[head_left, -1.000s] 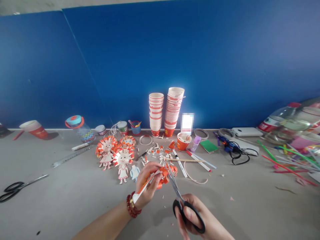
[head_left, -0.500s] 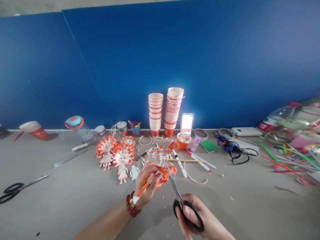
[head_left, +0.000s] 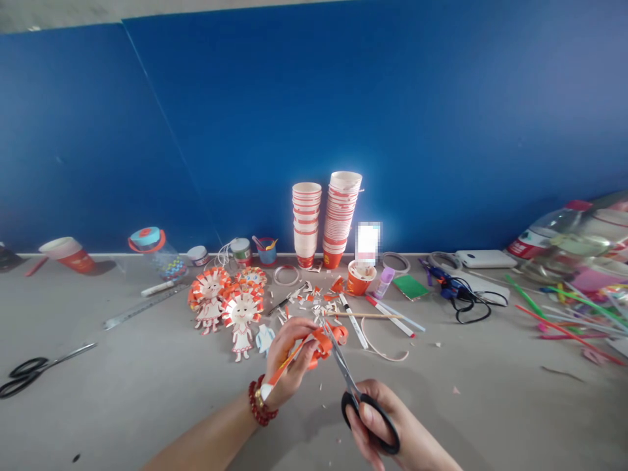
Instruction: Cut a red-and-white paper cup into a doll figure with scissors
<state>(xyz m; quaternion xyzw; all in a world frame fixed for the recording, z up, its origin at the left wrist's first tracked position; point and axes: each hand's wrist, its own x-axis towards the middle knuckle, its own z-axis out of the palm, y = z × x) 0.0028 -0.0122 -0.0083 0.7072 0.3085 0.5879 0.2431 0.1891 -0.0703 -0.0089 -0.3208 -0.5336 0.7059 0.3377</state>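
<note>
My left hand [head_left: 289,360] is closed on a cut paper cup [head_left: 321,341], orange outside and white inside, whose strips curl out beyond the fingers. In my right hand [head_left: 383,418] is a pair of scissors [head_left: 347,373] with black handles, my fingers through the loops. The blade tips lie against the orange strips; whether they have paper between them I cannot tell. Just beyond my hands are scattered white and orange paper scraps [head_left: 316,302]. To the left lie paper dolls [head_left: 241,320] with orange-and-white fringed heads, and a small light-blue paper cutout [head_left: 265,338] partly behind my left hand.
Two stacks of paper cups [head_left: 307,226] stand against the blue wall. Markers [head_left: 353,320] and a glue stick [head_left: 385,282] lie right of the scraps. A corded glue gun [head_left: 449,284], plastic bottles [head_left: 547,229] and coloured straws [head_left: 569,320] are farther right; a second pair of scissors [head_left: 42,369] lies left.
The scissors' handles and the fingers of my right hand have shifted very slightly. My left hand and the paper cup stay in place.
</note>
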